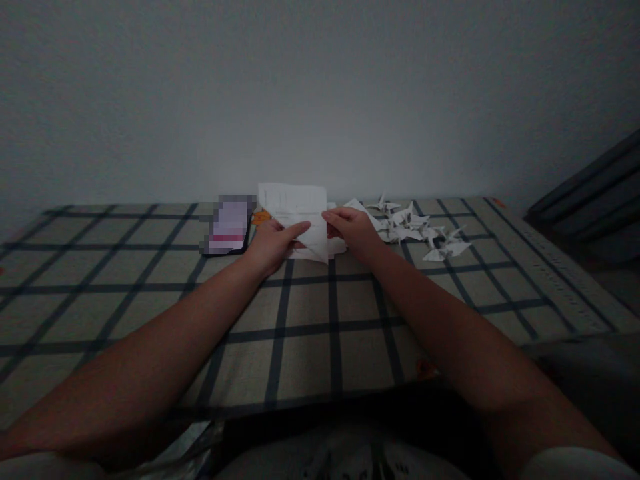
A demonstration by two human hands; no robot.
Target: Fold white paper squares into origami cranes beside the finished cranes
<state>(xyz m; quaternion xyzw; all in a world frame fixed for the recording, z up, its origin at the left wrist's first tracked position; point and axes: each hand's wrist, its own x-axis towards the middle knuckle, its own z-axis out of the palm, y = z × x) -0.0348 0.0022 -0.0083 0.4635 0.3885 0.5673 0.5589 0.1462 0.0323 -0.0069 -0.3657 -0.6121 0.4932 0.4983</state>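
Observation:
A printed sheet of white paper (300, 200) is held up off the table, tilted toward me, between both hands. My left hand (274, 241) grips its lower left part, thumb across the front and fingers partly hidden behind it. At the sheet's right edge, my right hand (353, 228) pinches the paper between thumb and fingertips. More white paper (337, 247) lies behind and below the sheet, partly covered. Just right of my right hand sit several folded white paper cranes (407, 223) in a loose cluster.
A smartphone (231, 223) with a lit, blurred screen is left of my left hand. The table is covered by a checked tablecloth (310, 340) in pale and dark blue. A plain wall (320, 100) rises behind it. Dark folded fabric (595, 193) is at the far right.

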